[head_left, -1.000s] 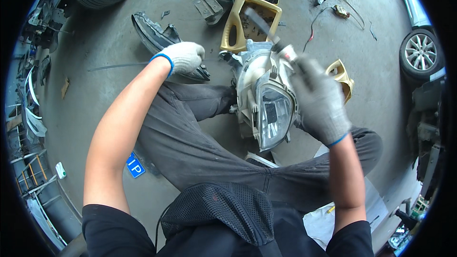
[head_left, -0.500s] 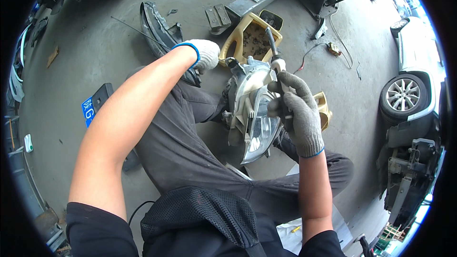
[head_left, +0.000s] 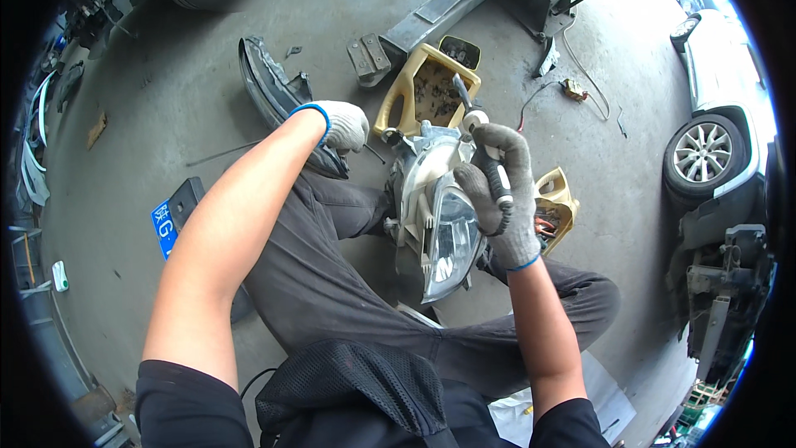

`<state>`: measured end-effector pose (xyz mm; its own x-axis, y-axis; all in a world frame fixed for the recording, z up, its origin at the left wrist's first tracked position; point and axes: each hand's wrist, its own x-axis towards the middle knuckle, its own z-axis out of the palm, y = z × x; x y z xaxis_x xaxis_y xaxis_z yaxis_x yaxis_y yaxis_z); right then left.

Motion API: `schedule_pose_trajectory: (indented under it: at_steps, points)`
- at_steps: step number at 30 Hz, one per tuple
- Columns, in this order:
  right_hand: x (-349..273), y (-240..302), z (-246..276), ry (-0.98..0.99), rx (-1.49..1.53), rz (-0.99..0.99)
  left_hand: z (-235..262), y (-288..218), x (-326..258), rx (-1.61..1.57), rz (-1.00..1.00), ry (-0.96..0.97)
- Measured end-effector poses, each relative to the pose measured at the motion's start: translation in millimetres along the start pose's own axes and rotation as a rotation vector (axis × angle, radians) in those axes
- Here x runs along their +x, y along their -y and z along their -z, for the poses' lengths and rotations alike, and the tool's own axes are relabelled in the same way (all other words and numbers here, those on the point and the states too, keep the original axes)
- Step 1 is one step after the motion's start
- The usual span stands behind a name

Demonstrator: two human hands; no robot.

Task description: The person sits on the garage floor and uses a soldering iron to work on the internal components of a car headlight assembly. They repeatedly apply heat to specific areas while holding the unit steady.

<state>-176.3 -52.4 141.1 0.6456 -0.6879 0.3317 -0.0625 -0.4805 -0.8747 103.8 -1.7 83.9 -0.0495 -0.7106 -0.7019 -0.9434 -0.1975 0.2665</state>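
Note:
My left hand [head_left: 344, 127], in a pale knit glove with a blue cuff, is closed around a thin dark rod [head_left: 224, 153]. The rod passes behind my forearm, and its short end pokes out beyond my fingers. My gloved right hand [head_left: 507, 191] grips a soldering-iron-like tool [head_left: 500, 178] with a dark ribbed handle, a pale collar and a flat metal tip pointing up and away. Between my legs a car headlight [head_left: 452, 236] stands tilted, its clear lens toward my right hand. Its top lies between my two hands; the tool's tip is past it.
Beyond the headlight sits a cut-open yellow jug [head_left: 404, 83] with dark scraps inside. Another yellow container [head_left: 562, 207] holds tools at right. A dark curved car part [head_left: 269, 87] lies left of the jug. A metal lift arm [head_left: 448, 4] and white car [head_left: 721, 91] stand farther off.
My left hand has drawn slightly nearer and left, and the rod's long end has swung lower. My right hand has turned, with its fingers wrapped differently on the tool. The whole view has shifted slightly.

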Motion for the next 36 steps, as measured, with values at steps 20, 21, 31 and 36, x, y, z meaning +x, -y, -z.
schedule_pose_trajectory:
  at_steps: [20, 21, 31, 36]
  points:
    - [-71, -37, -44, -0.112, 0.252, -0.331, -18, 24, 14, -0.400, -0.006, 0.000]
    - [-72, -38, -42, -0.087, 0.252, -0.347, -15, 28, 13, -0.309, 0.040, 0.008]
    - [-68, -41, -52, -0.088, 0.645, -0.564, -1, 18, 16, -0.289, -0.041, 0.065]
    - [-68, -49, -56, -0.104, 0.658, -0.596, -7, 26, 21, -0.392, -0.047, 0.060]
